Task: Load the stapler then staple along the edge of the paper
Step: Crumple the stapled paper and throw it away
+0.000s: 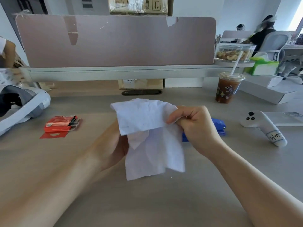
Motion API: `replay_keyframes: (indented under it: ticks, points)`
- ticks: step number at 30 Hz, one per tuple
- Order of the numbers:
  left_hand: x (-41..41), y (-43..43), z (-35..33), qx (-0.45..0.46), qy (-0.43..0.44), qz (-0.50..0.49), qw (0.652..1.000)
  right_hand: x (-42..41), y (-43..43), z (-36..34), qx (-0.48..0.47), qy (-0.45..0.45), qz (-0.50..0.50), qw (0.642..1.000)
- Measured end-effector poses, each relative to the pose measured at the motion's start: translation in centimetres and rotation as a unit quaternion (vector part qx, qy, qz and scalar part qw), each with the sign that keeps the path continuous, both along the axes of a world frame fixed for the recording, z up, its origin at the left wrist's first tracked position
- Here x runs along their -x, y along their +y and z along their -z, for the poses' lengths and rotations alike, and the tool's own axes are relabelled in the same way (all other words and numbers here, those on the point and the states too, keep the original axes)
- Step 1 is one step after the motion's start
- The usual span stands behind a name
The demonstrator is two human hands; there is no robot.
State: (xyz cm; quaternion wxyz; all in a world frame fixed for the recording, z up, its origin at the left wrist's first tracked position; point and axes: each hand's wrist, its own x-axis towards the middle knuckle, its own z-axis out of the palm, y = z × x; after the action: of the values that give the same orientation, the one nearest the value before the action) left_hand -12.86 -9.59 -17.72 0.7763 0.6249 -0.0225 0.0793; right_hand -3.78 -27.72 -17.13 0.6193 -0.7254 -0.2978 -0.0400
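**Above the bench, a crumpled sheet held in both hands**

Above the middle of the grey bench (147,202), both hands hold a creased white paper (154,145) clear of the surface. The right hand (195,125) pinches the paper's upper right corner, its grip pressed together with thumb against curled fingers. The left hand (113,141) grasps the paper's left side from behind; its fingers are hidden by the sheet, so the grip closes on the paper but the exact hold cannot be made out. The top part of the sheet is folded over toward the camera, and the lower part hangs loose.

The blue stapler (218,126) lies on the bench just behind the right hand, mostly hidden by it and the paper. To the left, well apart, a red staple box (60,124) lies open on its side; its print is too small to read. On the right lies a white controller (262,125) with a label handwritten "H•O". Behind it stands a plastic cup (227,89) of dark drink with a straw and cartoon print. A clear tub of nuts (233,53) sits on the divider ledge.
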Motion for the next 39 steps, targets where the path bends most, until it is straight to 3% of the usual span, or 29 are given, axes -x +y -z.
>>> replay_keyframes:
  ticks: [4,9,13,15,18,21,23,25,27,29,31,34,39]
  points:
    - [0.1,0.5,-0.1,0.103,0.006,0.055,0.993,0.5,0.3,0.5,0.090,-0.121,-0.007,0.989]
    - [0.2,-0.2,-0.1,0.056,0.061,0.004,0.997,0.7,0.7,1.1,0.158,-0.245,-0.023,0.956]
    - [-0.3,-0.6,0.0,-0.003,0.030,-0.021,0.999,1.2,1.0,1.2,0.169,-0.276,-0.040,0.945]
    - [-0.4,-0.5,0.1,-0.034,0.001,-0.075,0.997,1.4,0.8,1.0,0.142,-0.216,-0.085,0.962]
    - [-0.4,0.0,0.3,-0.078,-0.045,-0.120,0.989,1.5,0.4,0.1,-0.001,0.004,-0.140,0.990]
    - [-0.4,-0.2,-0.1,-0.105,-0.097,-0.156,0.977,1.4,0.1,-1.0,-0.106,0.179,-0.101,0.973]
    - [-0.5,-1.0,-0.5,-0.127,-0.140,-0.166,0.968,1.8,-0.1,-1.2,-0.064,0.295,-0.116,0.946]
    - [-0.6,-1.9,-0.8,-0.182,-0.180,-0.191,0.948,2.8,-0.2,-1.6,-0.027,0.381,-0.201,0.902]
    - [-0.7,-3.0,-1.1,-0.297,-0.253,-0.218,0.894,3.6,-0.5,-1.9,-0.064,0.407,-0.247,0.877]
    - [-1.0,-4.2,-1.4,-0.393,-0.318,-0.223,0.834,4.2,-1.2,-2.4,-0.114,0.410,-0.218,0.878]
    - [-1.3,-5.7,-1.7,-0.458,-0.342,-0.177,0.801,4.7,-2.7,-2.4,-0.137,0.393,-0.191,0.889]
    - [-1.7,-8.0,-1.7,-0.502,-0.339,-0.073,0.792,5.5,-5.8,-2.2,-0.173,0.373,-0.147,0.900]
    - [-1.6,-13.5,-3.4,-0.438,-0.326,0.098,0.832,6.4,-12.7,-2.4,-0.188,0.279,-0.064,0.940]
